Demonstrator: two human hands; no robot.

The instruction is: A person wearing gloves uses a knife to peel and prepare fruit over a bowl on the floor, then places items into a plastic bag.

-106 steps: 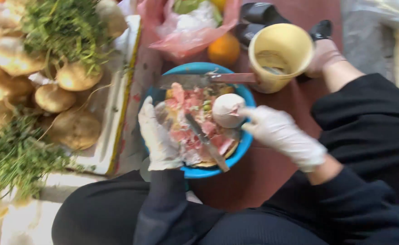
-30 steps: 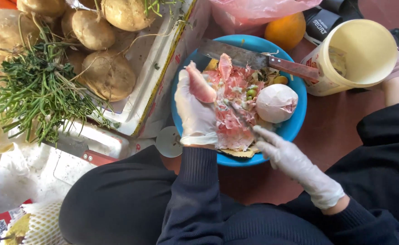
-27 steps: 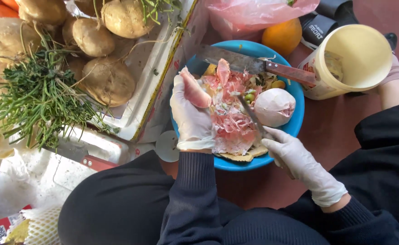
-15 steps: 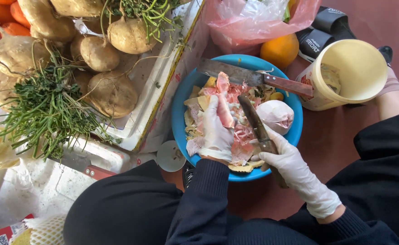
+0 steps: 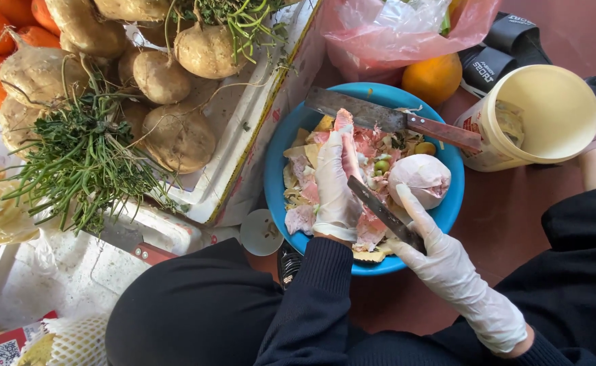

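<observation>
Surface is a reddish-brown floor [image 5: 515, 224], person sitting low w/ black sleeves at the bottom of the frame. Centre: a round blue plastic bowl [image 5: 277, 169] full of pink and yellow peel scraps [image 5: 372, 146], plus a pale peeled round root [image 5: 420, 179] at its right side. A big cleaver w/ wooden handle [image 5: 393, 122] lies across the bowl's top rim. Left hand in a white glove [image 5: 335, 186] lies flat on the scraps, fingers together, pressing a pink strip. Right hand, also gloved [image 5: 440, 254], lower right of the bowl, fingers clamped on a small dark-bladed knife [image 5: 379, 210] pointing up-left into the scraps. Upper right: cream plastic tub [image 5: 549, 115], open; can't tell what's inside. An orange fruit [image 5: 433, 78] sits by a pink plastic bag [image 5: 406, 30]. Upper left: white foam tray [image 5: 244, 135] holding brown tubers [image 5: 176, 135] and green stems [image 5: 88, 163].
</observation>
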